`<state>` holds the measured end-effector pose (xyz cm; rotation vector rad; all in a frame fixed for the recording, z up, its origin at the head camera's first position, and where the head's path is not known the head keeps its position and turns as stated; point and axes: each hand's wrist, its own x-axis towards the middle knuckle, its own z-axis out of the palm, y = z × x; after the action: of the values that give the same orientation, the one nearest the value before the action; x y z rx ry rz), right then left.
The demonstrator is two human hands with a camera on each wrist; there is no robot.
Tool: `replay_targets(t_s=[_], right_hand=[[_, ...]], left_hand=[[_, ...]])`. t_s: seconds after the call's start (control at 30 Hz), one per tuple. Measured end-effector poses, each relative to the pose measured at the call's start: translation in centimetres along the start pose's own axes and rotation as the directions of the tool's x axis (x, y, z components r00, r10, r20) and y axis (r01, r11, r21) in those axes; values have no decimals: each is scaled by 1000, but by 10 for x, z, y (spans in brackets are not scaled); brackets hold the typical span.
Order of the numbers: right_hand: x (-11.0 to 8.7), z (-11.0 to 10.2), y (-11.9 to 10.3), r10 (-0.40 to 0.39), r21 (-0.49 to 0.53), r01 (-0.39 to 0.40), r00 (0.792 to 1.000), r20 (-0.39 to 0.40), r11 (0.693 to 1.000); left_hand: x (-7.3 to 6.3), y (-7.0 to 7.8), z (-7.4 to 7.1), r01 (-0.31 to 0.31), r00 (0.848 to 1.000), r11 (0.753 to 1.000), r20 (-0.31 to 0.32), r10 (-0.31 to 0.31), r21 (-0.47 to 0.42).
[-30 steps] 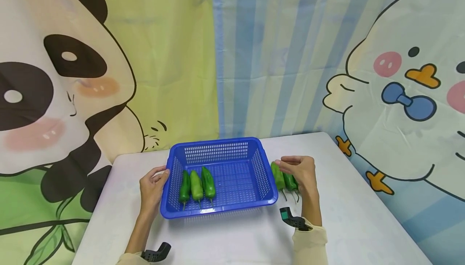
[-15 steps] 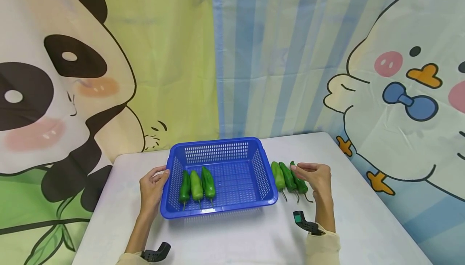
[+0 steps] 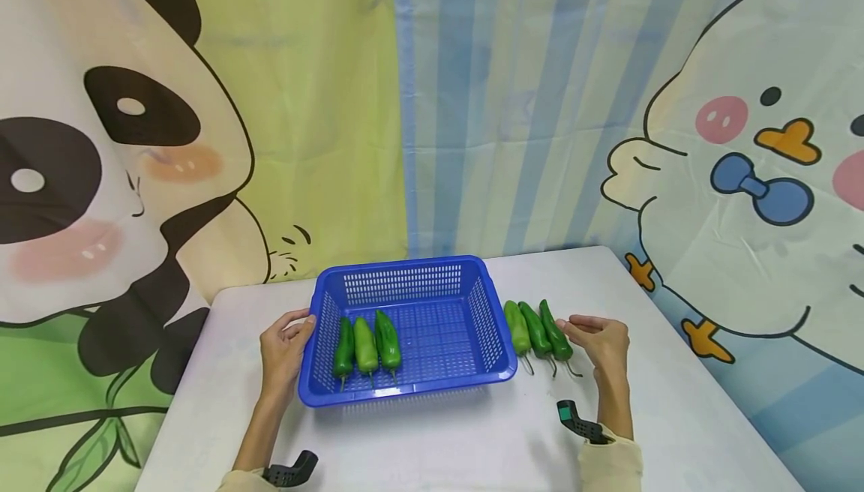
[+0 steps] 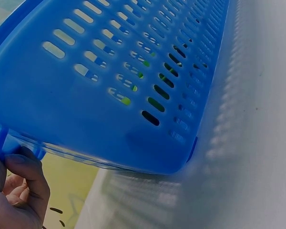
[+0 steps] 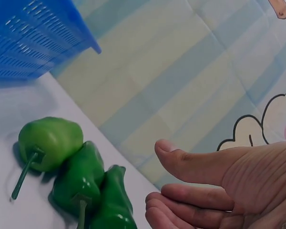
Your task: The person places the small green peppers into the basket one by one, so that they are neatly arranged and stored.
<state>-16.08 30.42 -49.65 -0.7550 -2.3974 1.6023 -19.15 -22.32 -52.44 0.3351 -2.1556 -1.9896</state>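
Note:
A blue plastic basket (image 3: 435, 334) stands on the table, with three green peppers lying side by side at its left end: a dark one (image 3: 343, 347), a lighter one (image 3: 365, 346) and another dark one (image 3: 387, 340). My left hand (image 3: 282, 353) pinches the basket's left rim between thumb and fingers. Right of the basket, three more peppers lie in a row on the table: a light green one (image 5: 50, 143), then two darker ones, the middle one (image 5: 78, 179) and the outer one (image 5: 113, 202). Just right of the outer pepper hovers my right hand (image 3: 604, 342), thumb apart from the fingers, holding nothing.
The white table (image 3: 418, 447) reaches back to hanging curtains (image 3: 472, 139) with a panda and a chick printed on them. Each wrist wears a black camera mount, such as the right one (image 3: 582, 426).
My right hand has drawn back to the right and slightly toward me, off the row of peppers, uncovering the outer one. My left hand and the basket have stayed in place.

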Motion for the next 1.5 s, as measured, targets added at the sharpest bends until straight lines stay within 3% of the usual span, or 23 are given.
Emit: replay_targets(t_s=[0.83, 1.23, 1.5], right_hand=[[8, 18, 33, 15, -40, -16, 1000, -11, 999], [8, 25, 35, -58, -106, 49, 995, -85, 993], [5, 26, 35, -78, -137, 65, 993, -89, 988]], left_hand=[[0, 1, 1, -5, 1000, 1000, -9, 5, 16], [0, 1, -1, 7, 1000, 1000, -9, -7, 22], [0, 2, 0, 9, 1000, 1000, -6, -9, 17]])
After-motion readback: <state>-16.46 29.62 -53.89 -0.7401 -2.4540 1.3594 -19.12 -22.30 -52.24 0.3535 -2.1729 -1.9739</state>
